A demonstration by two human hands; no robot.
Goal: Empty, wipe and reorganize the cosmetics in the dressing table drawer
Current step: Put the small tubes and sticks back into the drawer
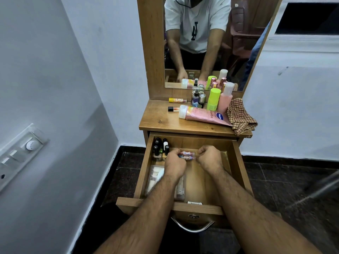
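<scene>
Two small tubes lie left to right in the far drawer, between both hands. The left hand grips their left ends. The right hand is curled at their right ends; whether it holds them I cannot tell.

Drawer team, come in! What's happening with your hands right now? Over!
Both hands in open drawer. Left hand grips two small tubes; right hand curled at their other end. Nail polish bottles crowd back-left corner.

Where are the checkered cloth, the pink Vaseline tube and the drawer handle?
checkered cloth [241,117], head view, middle of the folds.
pink Vaseline tube [203,115], head view, mid-body.
drawer handle [192,228], head view, centre of the metal bar.
</scene>
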